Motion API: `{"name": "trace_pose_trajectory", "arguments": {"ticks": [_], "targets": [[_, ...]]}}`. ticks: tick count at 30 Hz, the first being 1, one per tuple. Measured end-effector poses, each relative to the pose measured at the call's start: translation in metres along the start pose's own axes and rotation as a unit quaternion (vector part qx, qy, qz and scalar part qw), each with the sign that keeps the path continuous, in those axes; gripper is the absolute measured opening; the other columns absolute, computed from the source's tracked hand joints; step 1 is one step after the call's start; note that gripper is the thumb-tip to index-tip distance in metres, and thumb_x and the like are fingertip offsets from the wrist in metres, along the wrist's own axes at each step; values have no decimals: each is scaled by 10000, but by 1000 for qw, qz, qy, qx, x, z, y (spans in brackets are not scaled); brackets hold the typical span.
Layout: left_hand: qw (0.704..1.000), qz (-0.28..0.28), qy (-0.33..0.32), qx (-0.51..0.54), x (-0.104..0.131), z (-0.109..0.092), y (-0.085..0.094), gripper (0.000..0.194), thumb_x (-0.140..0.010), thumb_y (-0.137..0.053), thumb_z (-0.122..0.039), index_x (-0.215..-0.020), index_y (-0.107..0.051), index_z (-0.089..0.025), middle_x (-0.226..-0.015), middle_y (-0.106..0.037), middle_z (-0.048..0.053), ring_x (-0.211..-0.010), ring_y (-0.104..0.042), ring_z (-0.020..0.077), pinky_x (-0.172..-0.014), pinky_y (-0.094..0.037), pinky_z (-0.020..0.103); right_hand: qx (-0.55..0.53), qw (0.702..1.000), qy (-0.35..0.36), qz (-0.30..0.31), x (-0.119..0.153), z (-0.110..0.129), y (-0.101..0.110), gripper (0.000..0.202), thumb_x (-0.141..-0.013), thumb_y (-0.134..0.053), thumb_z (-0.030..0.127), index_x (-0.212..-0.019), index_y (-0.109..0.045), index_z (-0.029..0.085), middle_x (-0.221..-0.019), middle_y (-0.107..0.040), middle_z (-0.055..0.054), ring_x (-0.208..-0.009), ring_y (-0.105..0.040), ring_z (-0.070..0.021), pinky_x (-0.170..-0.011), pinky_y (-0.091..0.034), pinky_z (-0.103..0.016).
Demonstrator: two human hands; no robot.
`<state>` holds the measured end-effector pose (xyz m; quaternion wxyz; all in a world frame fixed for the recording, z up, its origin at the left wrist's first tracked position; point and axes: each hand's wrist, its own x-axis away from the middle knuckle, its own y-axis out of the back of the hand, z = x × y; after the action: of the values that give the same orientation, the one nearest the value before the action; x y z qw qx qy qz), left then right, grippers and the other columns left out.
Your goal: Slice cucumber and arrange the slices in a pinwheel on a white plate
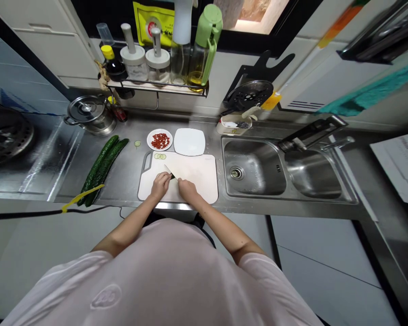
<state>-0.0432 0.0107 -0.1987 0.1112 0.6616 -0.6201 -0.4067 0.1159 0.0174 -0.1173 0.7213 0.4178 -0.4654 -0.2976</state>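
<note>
Over the white cutting board (200,176), my right hand (187,189) is wrapped round the handle of a knife (169,170), its blade slanting up to the left. My left hand (160,184) is closed beside the blade, its fingers on a piece of cucumber (172,176); only a bit of dark green skin shows, the rest is hidden by the hand. Several thin cucumber slices (160,156) overlap at the board's upper left. Behind the board stand a white plate with chopped red pieces (160,141) and a bare white square plate (189,141).
Left of the board lie whole cucumbers (104,167) and a single slice (137,143). A lidded steel pot (90,115) stands at the back left. A double sink (255,167) is on the right. Above, a wall rack (156,87) holds jars and bottles. A yellow-tied cable (85,197) crosses the front edge.
</note>
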Motion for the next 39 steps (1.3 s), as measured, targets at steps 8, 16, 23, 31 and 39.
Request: {"name": "trace_pose_trajectory", "arguments": {"ticks": [8, 16, 23, 31, 39], "targets": [[1000, -2, -7, -1, 0, 0, 0, 214, -914, -432, -217, -998, -628, -207, -962, -618, 73, -942, -556, 183, -843, -474, 356, 4, 1000, 1, 7, 11, -8, -5, 260, -846, -369, 41, -1058, -489, 135, -916, -666, -119, -884, -650, -230, -728, -479, -317], [1000, 0, 0, -7, 1, 2, -2, 215, -914, -432, -221, -997, -630, -209, -960, -615, 71, -943, -555, 184, -856, -471, 360, -7, 1000, 5, 16, 11, -11, -9, 249, -877, -344, 66, -1071, -479, 143, -946, -658, -122, -918, -636, -229, -751, -465, -318], [1000, 8, 0, -4, 0, 1, 0, 211, -913, -430, -218, -1001, -622, -208, -975, -615, 70, -949, -549, 183, -854, -473, 358, -7, 1000, 3, 15, -3, -5, -6, 261, -866, -347, 34, -1061, -481, 144, -945, -658, -115, -903, -641, -212, -746, -469, -303], [1000, 14, -1, -1, -1, -3, 4, 216, -914, -421, -218, -991, -622, -209, -964, -614, 74, -932, -549, 188, -845, -473, 363, -25, 999, 14, -25, -20, 4, -2, 258, -888, -338, 61, -1088, -481, 140, -957, -658, -107, -920, -634, -199, -756, -471, -285], [1000, 8, -2, -3, 0, -4, 3, 217, -915, -415, -219, -984, -620, -204, -963, -612, 72, -945, -552, 189, -849, -470, 366, -41, 999, 3, -24, -22, 10, 0, 250, -913, -325, 96, -1116, -463, 144, -974, -660, -111, -923, -636, -198, -759, -471, -287]]}}
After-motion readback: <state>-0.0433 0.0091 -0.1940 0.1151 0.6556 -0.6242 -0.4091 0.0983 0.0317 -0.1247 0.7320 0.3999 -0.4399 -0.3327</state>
